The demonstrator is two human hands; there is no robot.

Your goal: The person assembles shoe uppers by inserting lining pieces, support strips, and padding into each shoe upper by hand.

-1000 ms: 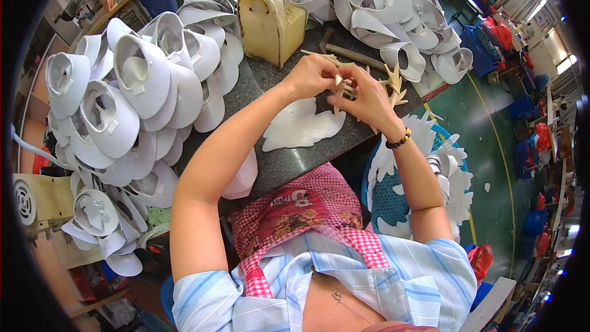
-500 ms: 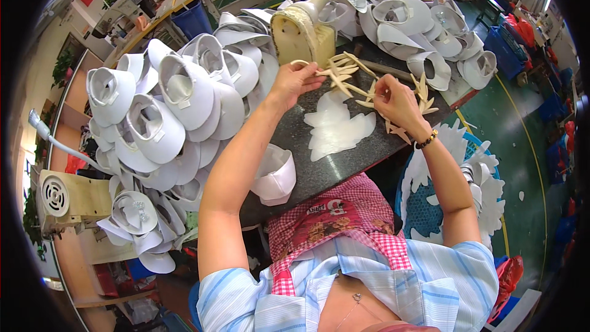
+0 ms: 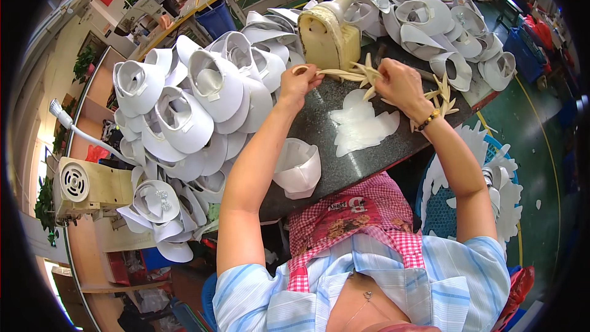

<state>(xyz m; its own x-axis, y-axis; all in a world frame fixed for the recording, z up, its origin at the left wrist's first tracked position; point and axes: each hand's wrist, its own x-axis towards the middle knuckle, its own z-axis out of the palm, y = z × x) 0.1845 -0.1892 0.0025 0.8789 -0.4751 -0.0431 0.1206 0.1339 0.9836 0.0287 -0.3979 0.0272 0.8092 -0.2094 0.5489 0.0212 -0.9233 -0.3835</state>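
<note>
My left hand (image 3: pixel 297 88) pinches one end of a cream-coloured chain of pointed, leaf-like pieces (image 3: pixel 342 74). The chain stretches across to my right hand (image 3: pixel 403 88), whose fingers are closed on its middle. More of the pointed pieces hang beyond that wrist, over the dark worktop (image 3: pixel 310 124). Flat white cut-out pieces (image 3: pixel 362 124) lie in a loose stack below my hands. Just behind the chain stands a cream-coloured machine head (image 3: pixel 321 39). One white cap-like piece (image 3: pixel 297 169) sits at the worktop's near left edge.
Piles of white sun visors (image 3: pixel 213 85) crowd the left, with more visors (image 3: pixel 424 13) at the far right. A blue basket (image 3: pixel 437 209) with white scraps stands by my right arm. At lower left are a cream motor housing (image 3: pixel 92 187) and a bendy lamp (image 3: pixel 59 110).
The chain between my hands has been drawn out straighter, where it was bunched before. My hands sit slightly farther apart. The whole view has shifted a little.
</note>
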